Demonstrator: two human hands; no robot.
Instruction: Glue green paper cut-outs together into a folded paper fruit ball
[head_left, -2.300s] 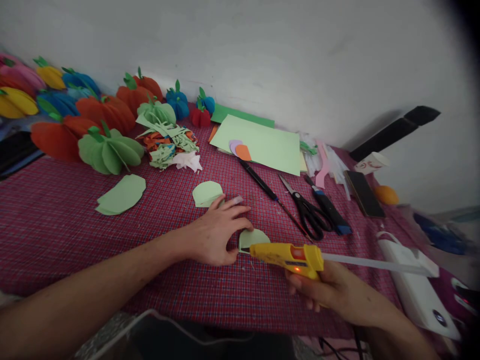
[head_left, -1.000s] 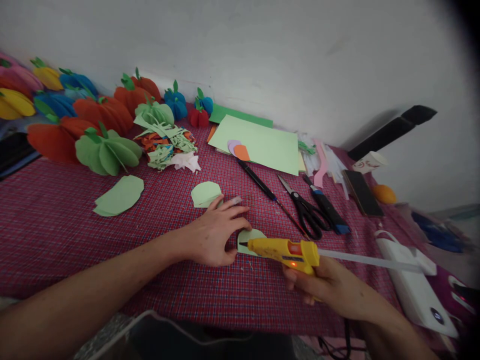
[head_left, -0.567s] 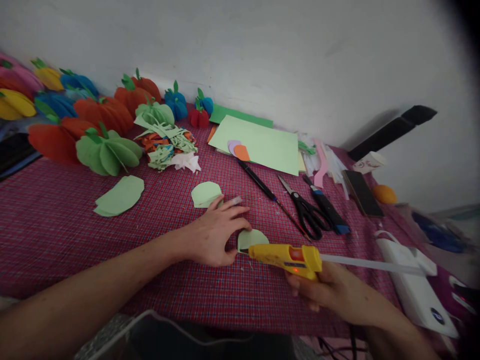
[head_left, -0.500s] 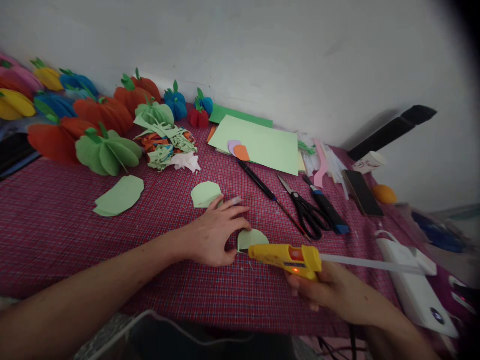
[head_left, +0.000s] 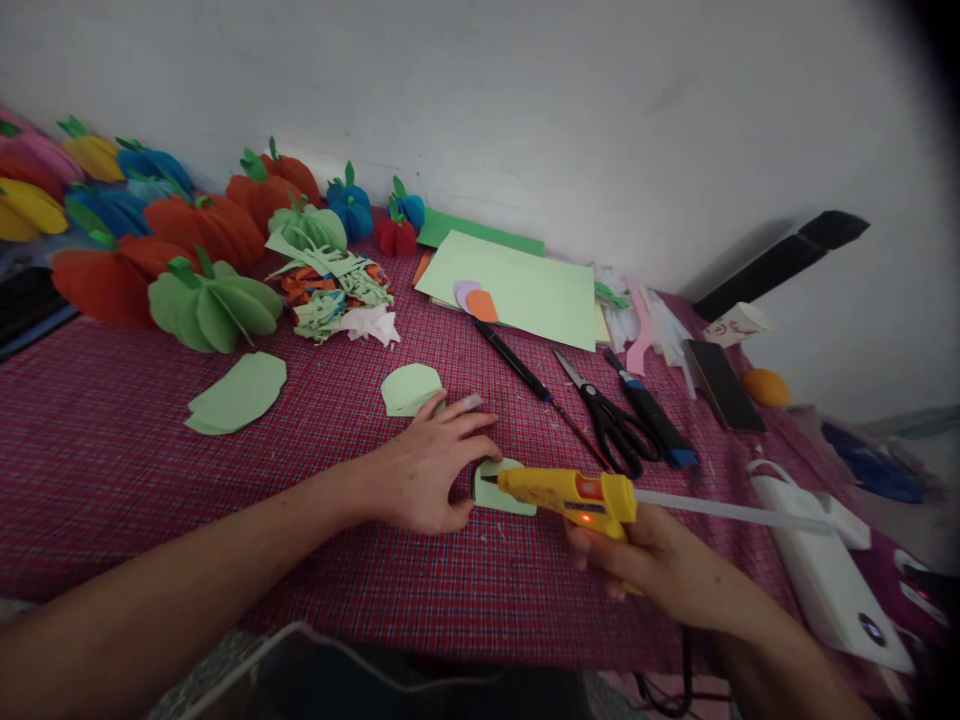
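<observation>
Cloth-covered desk (head_left: 315, 590), bare wall (head_left: 525, 120) past its far edge. Pale green paper piece (head_left: 504, 500) flat near the desk's near edge, about midway along. Left hand (head_left: 424, 475): fingers spread, not gripping, index tip at the piece's upper-left corner, probably steadying it. Right hand (head_left: 652, 560): clenched round yellow glue gun (head_left: 551, 487), nozzle at the piece, likely for aim. Paper pumpkins (head_left: 214, 310) toward far left corner, presumably out of the way.

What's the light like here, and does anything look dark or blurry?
In the head view, lighting is dull; the upper-right corner falls to black; the black strip casts a soft shadow on the wall; the blue bundle at right is smeared, while the yellow glue gun and scissors look clearer.
</observation>
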